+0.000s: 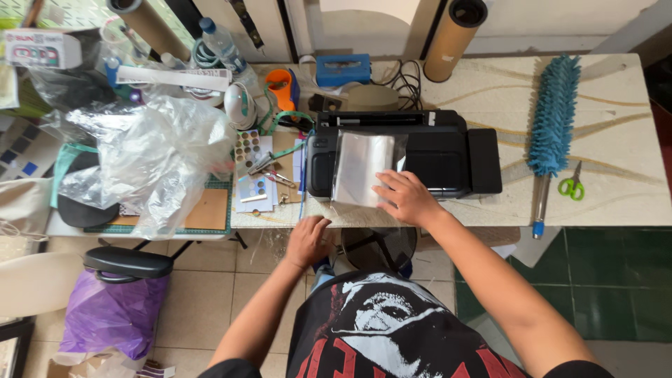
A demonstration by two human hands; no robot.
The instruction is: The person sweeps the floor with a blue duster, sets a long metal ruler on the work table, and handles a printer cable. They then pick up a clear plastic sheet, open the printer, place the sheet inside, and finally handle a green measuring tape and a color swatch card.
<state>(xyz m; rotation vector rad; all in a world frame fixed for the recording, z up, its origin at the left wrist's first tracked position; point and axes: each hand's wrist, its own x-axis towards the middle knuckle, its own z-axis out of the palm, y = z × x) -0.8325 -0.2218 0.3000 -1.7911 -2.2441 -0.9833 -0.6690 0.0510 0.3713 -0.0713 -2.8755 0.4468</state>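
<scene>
Tabletop (616, 133), pale and streaked, bears black printer (420, 150) above tiled floor (616, 280).

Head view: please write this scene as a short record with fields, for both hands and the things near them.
Setting: pale worktable over a tiled floor
Right hand: flat on a glossy sheet lying on the black printer
Left hand: at the table's front edge, holding nothing that shows
Right of printer: blue duster, green scissors
Left of printer: crumpled clear plastic bag, cards with coloured dots
Behind: two cardboard tubes
</scene>
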